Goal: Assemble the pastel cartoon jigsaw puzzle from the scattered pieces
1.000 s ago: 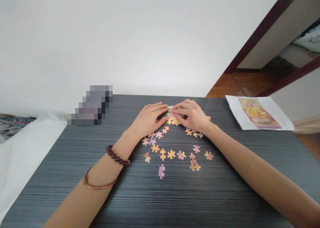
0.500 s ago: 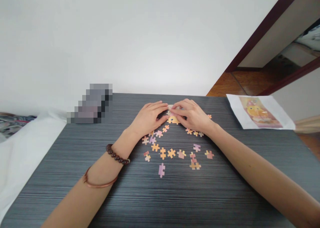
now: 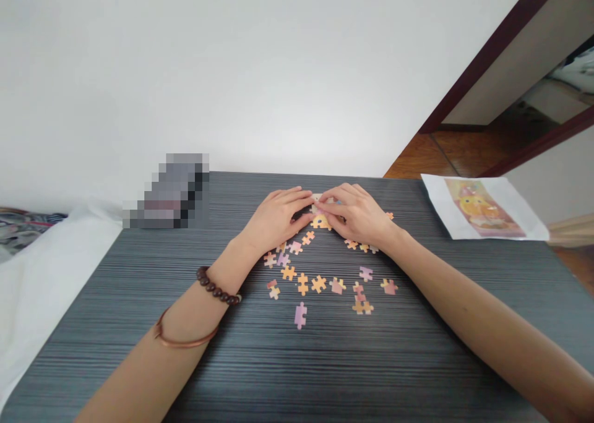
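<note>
A partly joined jigsaw puzzle [image 3: 321, 222], pale at its far side and yellow at its near side, lies flat between my hands. My left hand [image 3: 279, 216] rests at its left edge, thumb and fingers apart, the fingertips touching the edge. From the right, my right hand [image 3: 359, 214] reaches over the puzzle. Its thumb and fingers come together on a jigsaw piece, mostly hidden by the fingertips. Nearer me lie loose jigsaw pieces, among them an orange piece [image 3: 318, 284], a purple piece [image 3: 301, 315] and a pink-and-yellow piece [image 3: 338, 286].
A paper sheet with a printed yellow character picture [image 3: 480, 206] lies at the right of the dark table [image 3: 297, 373]. A blurred-out dark object [image 3: 169, 191] is at the back left. Behind stands a white wall [image 3: 278, 83]; white cloth [image 3: 51, 287] borders the left side.
Both hands stay nearly in place. My right-hand fingers have shifted slightly over the puzzle; the loose pieces have not moved.
</note>
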`<move>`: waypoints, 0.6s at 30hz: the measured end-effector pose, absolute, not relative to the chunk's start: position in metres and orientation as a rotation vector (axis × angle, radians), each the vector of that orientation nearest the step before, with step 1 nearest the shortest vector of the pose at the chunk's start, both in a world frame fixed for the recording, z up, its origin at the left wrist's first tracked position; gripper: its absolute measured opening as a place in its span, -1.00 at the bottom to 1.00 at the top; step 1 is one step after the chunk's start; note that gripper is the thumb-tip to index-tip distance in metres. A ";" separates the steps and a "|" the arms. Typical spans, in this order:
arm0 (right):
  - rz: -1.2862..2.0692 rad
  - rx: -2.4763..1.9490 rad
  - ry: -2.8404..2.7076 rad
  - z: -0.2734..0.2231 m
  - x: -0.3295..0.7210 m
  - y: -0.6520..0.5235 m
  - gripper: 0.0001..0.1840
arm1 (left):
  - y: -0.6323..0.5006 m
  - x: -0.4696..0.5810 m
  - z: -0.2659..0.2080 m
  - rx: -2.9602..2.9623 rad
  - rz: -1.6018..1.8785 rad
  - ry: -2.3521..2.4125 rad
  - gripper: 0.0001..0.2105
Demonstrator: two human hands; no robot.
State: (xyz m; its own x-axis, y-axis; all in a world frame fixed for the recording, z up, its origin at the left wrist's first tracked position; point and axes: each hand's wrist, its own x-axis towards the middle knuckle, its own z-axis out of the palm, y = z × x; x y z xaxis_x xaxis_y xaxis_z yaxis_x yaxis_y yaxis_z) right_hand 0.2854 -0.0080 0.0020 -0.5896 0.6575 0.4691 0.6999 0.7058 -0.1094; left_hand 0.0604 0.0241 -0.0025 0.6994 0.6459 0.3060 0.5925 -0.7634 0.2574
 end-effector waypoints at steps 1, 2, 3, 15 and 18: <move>-0.127 -1.034 -2.432 0.002 0.286 -0.008 -0.68 | 0.024 0.060 -0.003 2.771 0.578 1.011 -0.65; -0.129 -1.022 -2.429 0.001 0.286 -0.008 -0.68 | 0.024 0.060 -0.003 2.777 0.579 1.009 -0.64; -0.125 -1.005 -2.422 0.000 0.287 -0.007 -0.69 | 0.024 0.060 -0.003 2.785 0.580 1.010 -0.64; -0.071 -0.941 -2.366 -0.002 0.291 -0.004 -0.74 | 0.024 0.059 -0.005 2.848 0.611 1.007 -0.66; 0.005 -0.956 -2.316 -0.002 0.289 -0.005 -0.73 | 0.023 0.059 -0.005 2.858 0.608 1.007 -0.66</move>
